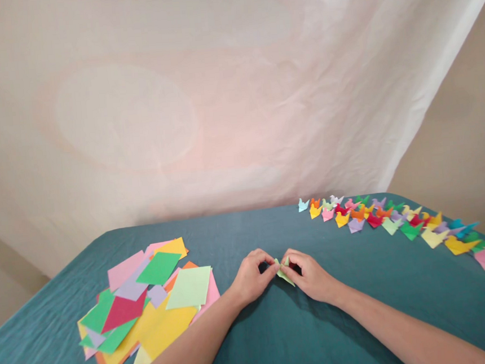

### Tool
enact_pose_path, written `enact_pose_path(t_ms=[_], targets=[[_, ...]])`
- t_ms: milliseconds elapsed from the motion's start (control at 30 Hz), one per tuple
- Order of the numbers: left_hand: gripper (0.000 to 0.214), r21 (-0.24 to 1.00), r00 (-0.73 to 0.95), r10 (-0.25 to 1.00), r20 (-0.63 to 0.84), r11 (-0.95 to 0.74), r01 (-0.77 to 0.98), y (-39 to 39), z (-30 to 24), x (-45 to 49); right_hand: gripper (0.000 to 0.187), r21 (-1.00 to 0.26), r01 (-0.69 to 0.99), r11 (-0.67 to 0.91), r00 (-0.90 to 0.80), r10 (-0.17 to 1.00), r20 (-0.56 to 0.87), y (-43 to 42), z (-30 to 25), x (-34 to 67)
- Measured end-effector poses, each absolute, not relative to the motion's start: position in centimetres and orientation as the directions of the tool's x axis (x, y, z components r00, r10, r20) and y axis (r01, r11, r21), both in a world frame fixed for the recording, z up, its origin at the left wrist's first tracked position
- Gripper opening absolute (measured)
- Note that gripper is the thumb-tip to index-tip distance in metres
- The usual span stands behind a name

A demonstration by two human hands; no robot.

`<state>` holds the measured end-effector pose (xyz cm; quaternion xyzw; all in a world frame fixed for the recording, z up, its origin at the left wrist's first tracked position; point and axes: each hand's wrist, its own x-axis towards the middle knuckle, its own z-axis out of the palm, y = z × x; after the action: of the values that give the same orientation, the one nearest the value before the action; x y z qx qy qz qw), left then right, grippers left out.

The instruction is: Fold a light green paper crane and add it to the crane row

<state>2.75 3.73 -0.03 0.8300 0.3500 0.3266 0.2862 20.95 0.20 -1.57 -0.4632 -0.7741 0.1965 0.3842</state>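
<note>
Between my two hands is a small piece of folded light green paper (285, 277), partly covered by the fingers. My left hand (254, 272) pinches its left side between thumb and fingertips. On the other side, my right hand (309, 273) grips the paper's right edge in the same pinching way. The paper is held just over the dark teal tablecloth (255, 328), near the middle of the table. Its exact folded shape is hard to make out behind the fingertips.
A loose pile of coloured paper sheets (165, 324) lies to the left, close to my left forearm. Several folded paper birds (393, 224) stand in slanting rows at the right and back right. A pale curtain (235, 103) hangs behind the table's far edge.
</note>
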Motion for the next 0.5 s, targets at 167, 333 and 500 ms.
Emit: enact_pose_path(t_ms=[167, 333, 500], targets=[[0.010, 0.653, 0.564, 0.750, 0.345, -0.624, 0.430, 3.58, -0.12, 2.82, 0.014, -0.636, 0.584, 0.504, -0.271, 0.860, 0.433, 0.14, -1.48, 20.90], [0.008, 0.639, 0.579, 0.738, 0.346, -0.637, 0.430, 3.53, 0.07, 2.65, 0.013, -0.570, 0.613, 0.547, -0.281, 0.825, 0.490, -0.08, -1.34, 20.81], [0.007, 0.618, 0.594, 0.719, 0.359, -0.661, 0.426, 3.47, 0.30, 2.52, 0.012, -0.452, 0.667, 0.592, -0.313, 0.774, 0.551, -0.33, -1.19, 20.74]])
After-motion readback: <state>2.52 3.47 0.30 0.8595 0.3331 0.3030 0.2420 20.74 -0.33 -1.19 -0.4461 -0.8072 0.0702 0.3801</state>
